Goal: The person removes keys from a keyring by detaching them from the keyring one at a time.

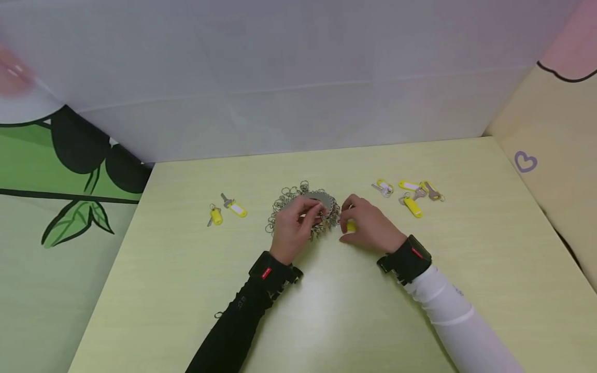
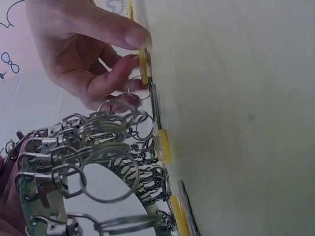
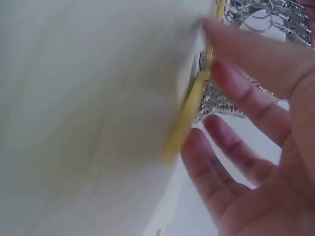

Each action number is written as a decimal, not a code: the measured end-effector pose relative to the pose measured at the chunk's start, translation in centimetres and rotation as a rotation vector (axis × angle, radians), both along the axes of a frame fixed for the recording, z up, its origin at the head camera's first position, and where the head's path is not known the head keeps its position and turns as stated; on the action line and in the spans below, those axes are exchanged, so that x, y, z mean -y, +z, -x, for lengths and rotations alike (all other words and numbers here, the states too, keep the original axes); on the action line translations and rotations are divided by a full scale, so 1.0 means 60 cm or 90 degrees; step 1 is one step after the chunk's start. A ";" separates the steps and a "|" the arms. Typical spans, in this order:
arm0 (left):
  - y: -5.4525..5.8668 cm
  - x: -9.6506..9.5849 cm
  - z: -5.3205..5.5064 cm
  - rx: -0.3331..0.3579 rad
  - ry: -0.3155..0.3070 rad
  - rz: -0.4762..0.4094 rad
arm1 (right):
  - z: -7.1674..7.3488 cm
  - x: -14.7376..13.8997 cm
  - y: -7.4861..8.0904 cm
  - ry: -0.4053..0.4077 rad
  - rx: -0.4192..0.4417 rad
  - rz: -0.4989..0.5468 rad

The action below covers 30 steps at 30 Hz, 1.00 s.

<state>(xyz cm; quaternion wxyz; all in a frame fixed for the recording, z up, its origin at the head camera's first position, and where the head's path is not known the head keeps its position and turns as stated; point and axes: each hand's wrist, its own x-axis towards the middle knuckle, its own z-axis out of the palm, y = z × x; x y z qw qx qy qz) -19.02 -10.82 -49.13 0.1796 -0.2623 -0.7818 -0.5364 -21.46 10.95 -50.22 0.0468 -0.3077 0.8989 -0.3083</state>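
Note:
In the head view my left hand [image 1: 294,225] pinches the near edge of a round grey key-ring holder [image 1: 319,197], its rim crowded with small metal clips and split rings. The left wrist view shows my fingertips at the lower left on its metal edge, and the loose split rings [image 2: 110,177] dangling from it. My right hand [image 1: 370,223] is just right of the holder, low over the table. Its fingers are spread and gently bent beside a yellow key tag [image 1: 351,226]. In the right wrist view the tag [image 3: 184,120] lies at the tabletop, with the fingertips close along it.
Two yellow-tagged keys [image 1: 237,208] lie on the pale table [image 1: 326,321] to the left. At the right is a cluster of several tagged keys [image 1: 412,204]. A white wall [image 1: 303,114] stands behind the table, and a side panel [image 1: 550,171] borders its right edge.

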 end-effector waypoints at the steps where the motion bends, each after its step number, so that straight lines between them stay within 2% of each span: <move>1: 0.000 0.000 0.000 0.001 0.001 -0.001 | 0.001 -0.001 0.000 -0.009 0.007 0.002; 8: -0.003 0.002 0.003 -0.001 0.009 0.006 | 0.010 -0.014 0.002 -0.053 0.054 -0.016; 12: -0.007 0.003 0.003 0.016 0.012 0.036 | 0.011 -0.016 0.006 -0.071 0.049 -0.008; 17: -0.007 0.004 0.005 0.051 0.006 0.115 | 0.011 -0.019 0.021 -0.069 0.000 0.033; 20: -0.009 0.004 0.006 0.099 -0.016 0.181 | 0.010 -0.021 0.030 -0.063 -0.020 0.083; 24: -0.008 -0.001 0.002 0.142 -0.034 0.258 | 0.005 -0.019 0.041 -0.044 -0.035 0.153; 28: -0.009 -0.009 -0.002 0.131 -0.004 0.306 | -0.003 -0.009 0.048 -0.020 -0.060 0.176; 30: -0.012 -0.013 -0.003 0.109 0.019 0.328 | -0.007 -0.004 0.051 -0.017 -0.074 0.174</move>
